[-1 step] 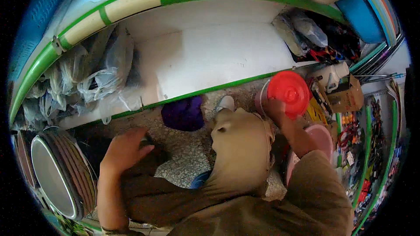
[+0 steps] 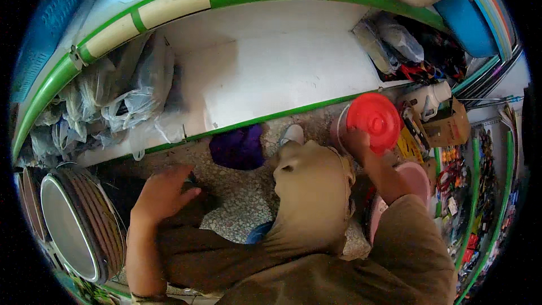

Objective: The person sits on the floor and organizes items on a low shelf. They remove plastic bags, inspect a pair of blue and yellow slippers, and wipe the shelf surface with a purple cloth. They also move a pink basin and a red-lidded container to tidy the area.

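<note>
At the right, a pale pink bucket with a round red lid stands on the speckled floor. My right hand is closed at its near left edge, partly over the lid; the fingertips are hard to see. Off to the left, my left hand hangs above my dark-trousered leg, thumb apart from the fingers. I see nothing plainly held in it. A dark purple bundle lies on the floor between the hands, touched by neither.
A white shelf with a green edge spans the front. Plastic bags hang at its left. Stacked round basins stand at the lower left. Beside my right arm are a pink basin, a cardboard box and racks of small goods.
The whole view has shifted very slightly. Both hands, the bucket and the purple bundle keep nearly the same places.
</note>
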Action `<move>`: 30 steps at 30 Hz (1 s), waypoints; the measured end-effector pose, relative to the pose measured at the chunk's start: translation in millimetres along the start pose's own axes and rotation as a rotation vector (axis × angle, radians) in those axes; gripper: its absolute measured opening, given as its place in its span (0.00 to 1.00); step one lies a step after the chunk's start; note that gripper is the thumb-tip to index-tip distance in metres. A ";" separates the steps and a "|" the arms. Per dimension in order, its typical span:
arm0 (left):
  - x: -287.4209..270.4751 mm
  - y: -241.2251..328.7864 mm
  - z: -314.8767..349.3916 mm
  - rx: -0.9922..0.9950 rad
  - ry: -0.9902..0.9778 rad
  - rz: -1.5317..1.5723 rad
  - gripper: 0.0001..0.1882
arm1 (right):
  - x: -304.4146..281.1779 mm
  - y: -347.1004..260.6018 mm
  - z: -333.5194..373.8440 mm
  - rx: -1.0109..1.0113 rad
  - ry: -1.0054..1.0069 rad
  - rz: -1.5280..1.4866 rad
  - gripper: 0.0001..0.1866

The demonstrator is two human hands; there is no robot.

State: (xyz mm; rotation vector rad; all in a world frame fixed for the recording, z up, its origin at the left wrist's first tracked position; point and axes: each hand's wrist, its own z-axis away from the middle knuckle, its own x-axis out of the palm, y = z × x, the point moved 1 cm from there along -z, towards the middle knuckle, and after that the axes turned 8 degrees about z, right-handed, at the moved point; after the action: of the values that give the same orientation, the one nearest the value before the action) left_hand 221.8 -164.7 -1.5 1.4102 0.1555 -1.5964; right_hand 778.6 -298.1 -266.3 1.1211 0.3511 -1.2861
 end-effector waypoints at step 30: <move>-29.1 0.4 58.5 -0.209 0.299 0.457 0.26 | -124.6 -10.6 -11.7 -0.346 0.058 -0.301 0.27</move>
State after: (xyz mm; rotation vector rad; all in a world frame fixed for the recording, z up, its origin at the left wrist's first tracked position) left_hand 177.4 -186.2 41.4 1.3925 0.1561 -0.9660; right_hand 734.3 -215.6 -182.6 0.8314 0.7787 -1.3903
